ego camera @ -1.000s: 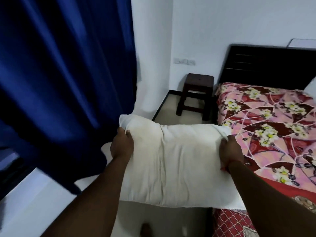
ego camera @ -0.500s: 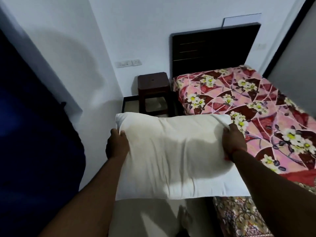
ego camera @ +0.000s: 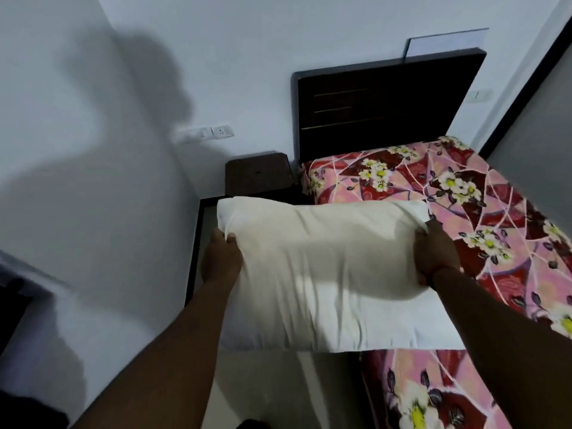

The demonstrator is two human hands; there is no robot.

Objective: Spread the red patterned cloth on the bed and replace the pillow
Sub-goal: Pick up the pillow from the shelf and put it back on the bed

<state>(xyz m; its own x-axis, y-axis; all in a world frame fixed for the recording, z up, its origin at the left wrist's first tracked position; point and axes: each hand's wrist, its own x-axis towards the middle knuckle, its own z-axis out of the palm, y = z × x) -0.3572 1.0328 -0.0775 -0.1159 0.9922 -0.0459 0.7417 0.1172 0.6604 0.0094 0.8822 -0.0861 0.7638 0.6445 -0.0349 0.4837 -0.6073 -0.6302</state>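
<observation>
Since the earlier frame, the view is swinging further toward the head of the bed, so the blue curtain is dropping out on the left while the dark headboard [ego camera: 387, 103] and the wooden stool [ego camera: 258, 176] are coming closer. Both hands are carrying the white pillow [ego camera: 322, 274] in the air beside the left edge of the bed [ego camera: 433, 394], its right end overhanging that edge. The red patterned cloth [ego camera: 433, 187] is already lying spread across the mattress up to the headboard, so only the pillow looks left to place.

The left hand [ego camera: 221, 261] is pinching the pillow's left edge, fingers curled and bunching the fabric into a small fold. The right hand [ego camera: 436, 255] is gripping the right edge with fingers pressed together and wrapped over the side; the fingertips themselves are hidden.

The pillow is looking soft and light: the cover is wrinkling and the near part is sagging between the grips. It is probably needing no force, only hold at both short edges so it is staying flat. A grip at one corner would likely be letting it droop and drag the cloth out of place at the head corner of the bed.
</observation>
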